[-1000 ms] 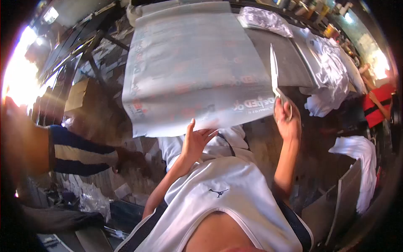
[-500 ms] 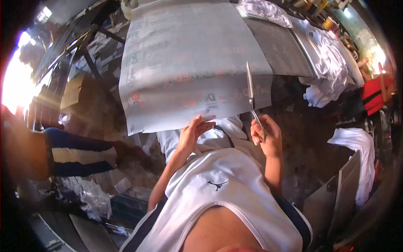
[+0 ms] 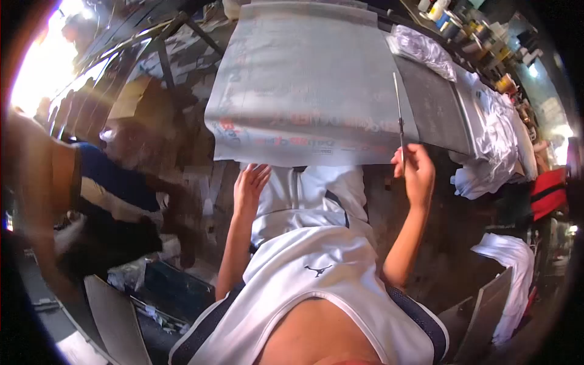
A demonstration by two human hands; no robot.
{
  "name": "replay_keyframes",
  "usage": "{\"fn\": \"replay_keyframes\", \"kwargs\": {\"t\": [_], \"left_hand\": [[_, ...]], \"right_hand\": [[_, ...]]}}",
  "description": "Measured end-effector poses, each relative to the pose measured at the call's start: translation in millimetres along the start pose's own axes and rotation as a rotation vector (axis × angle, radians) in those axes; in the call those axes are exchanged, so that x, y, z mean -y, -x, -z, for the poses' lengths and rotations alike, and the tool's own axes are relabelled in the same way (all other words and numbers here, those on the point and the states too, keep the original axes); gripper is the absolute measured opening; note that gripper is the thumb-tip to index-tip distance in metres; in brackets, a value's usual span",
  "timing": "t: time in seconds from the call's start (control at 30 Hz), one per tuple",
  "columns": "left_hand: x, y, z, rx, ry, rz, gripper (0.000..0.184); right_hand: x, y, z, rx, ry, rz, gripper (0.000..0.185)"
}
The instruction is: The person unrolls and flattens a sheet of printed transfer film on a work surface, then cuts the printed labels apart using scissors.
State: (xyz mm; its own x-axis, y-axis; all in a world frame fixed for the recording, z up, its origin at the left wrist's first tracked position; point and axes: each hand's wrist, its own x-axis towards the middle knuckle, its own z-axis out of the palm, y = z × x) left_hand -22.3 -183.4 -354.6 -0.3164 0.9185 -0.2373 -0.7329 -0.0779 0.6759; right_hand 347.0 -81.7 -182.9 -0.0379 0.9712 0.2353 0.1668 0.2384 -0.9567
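Observation:
A large translucent plastic sheet [image 3: 310,79] with faint red and grey printing lies over the table, its near edge hanging over the front. My right hand [image 3: 416,173] is closed around the handles of a pair of scissors [image 3: 398,103]. Their long blades look closed and point away from me, over the right side of the sheet. My left hand [image 3: 250,190] has its fingers stretched out by the sheet's near left edge; whether the fingertips touch it I cannot tell.
Right of the sheet lie a dark board [image 3: 432,103], a clear plastic-wrapped bundle [image 3: 423,52] and heaped white cloth [image 3: 490,128]. White fabric [image 3: 508,267] hangs over a panel at lower right. A person [image 3: 115,182] is close on my left, near a cardboard box [image 3: 135,100].
The view has shifted, moving the table rightward. My left hand has moved back from the sheet, its fingers now at the edge. The sheet's near edge lies straighter. The scissors remain in my right hand.

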Motion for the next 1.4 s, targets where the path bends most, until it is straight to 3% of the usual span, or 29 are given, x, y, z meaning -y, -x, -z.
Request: {"fn": "replay_keyframes", "kwargs": {"t": [0.07,0.23,0.27,0.33,0.4,0.43,0.5,0.57,0.63,0.7,0.73,0.8,0.87,0.93,1.03,1.1,1.17,1.2,1.3,1.33,1.37,1.4], "left_hand": [[-11,1,10,-0.106,0.072,0.008,0.047],[-7,-25,37,-0.057,0.03,0.08,0.052],[-11,-25,26,-0.067,-0.01,0.043,0.051],[-26,-30,12,-0.14,-0.092,-0.058,0.05],[-60,-40,4,-0.283,-0.261,-0.303,0.055],[-82,-43,-3,-0.37,-0.36,-0.435,0.059],[-115,-56,-2,-0.292,-0.597,-0.607,0.065],[-133,-74,19,-0.124,-0.712,-0.546,0.052],[-138,-82,30,0.001,-0.632,-0.442,0.034],[-150,-78,21,-0.05,-0.672,-0.42,0.021],[-156,-72,14,-0.085,-0.72,-0.429,0.02],[-168,-59,-2,-0.124,-0.785,-0.479,0.018],[-186,-42,-35,-0.139,-0.833,-0.508,0.018],[-202,-19,-73,-0.167,-0.905,-0.509,0.015],[-213,-3,-95,-0.012,-0.92,-0.556,0.016],[-229,14,-114,0.005,-1.083,-0.559,0.019],[-249,39,-135,0.006,-1.168,-0.586,0.018],[-260,48,-135,0.003,-1.168,-0.608,0.018],[-305,81,-127,0.023,-1.271,-0.675,0.021],[-326,95,-130,-0.007,-1.274,-0.575,0.02],[-344,99,-122,0.011,-1.314,-0.591,0.02],[-363,105,-123,0.009,-1.343,-0.537,0.02]], "right_hand": [[-18,-41,29,-0.118,0.207,0.03,0.011],[-90,-134,115,-0.383,0.787,-0.043,0.016],[-117,-151,138,-0.385,0.958,-0.006,0.019],[-127,-167,152,-0.322,1.005,-0.057,0.018],[-103,-171,137,-0.252,1.183,-0.039,0.02],[-119,-178,147,-0.246,1.184,0.109,0.022],[-111,-188,141,-0.173,1.262,0.016,0.019],[-114,-195,149,-0.109,1.331,0.034,0.015],[-104,-200,148,-0.093,1.419,-0.022,0.012],[-72,-203,127,-0.018,1.371,-0.18,0.015],[-57,-207,102,-0.011,1.356,-0.154,0.015],[-21,-207,38,0.008,0.876,0.176,0.02],[60,-196,-75,0.274,0.792,0.372,0.022],[112,-192,-175,0.656,0.483,0.794,0.026],[160,-192,-317,1.158,-0.043,1.01,0.036],[189,-191,-385,1.785,0.138,0.709,0.047],[207,-186,-434,2.237,0.422,0.344,0.059],[216,-183,-443,2.254,0.539,0.256,0.062],[233,-199,-458,2.253,0.572,0.361,0.063],[261,-204,-440,2.211,0.624,0.459,0.062],[263,-221,-447,2.326,0.502,0.647,0.053],[281,-224,-431,2.274,0.582,0.674,0.044]]}}
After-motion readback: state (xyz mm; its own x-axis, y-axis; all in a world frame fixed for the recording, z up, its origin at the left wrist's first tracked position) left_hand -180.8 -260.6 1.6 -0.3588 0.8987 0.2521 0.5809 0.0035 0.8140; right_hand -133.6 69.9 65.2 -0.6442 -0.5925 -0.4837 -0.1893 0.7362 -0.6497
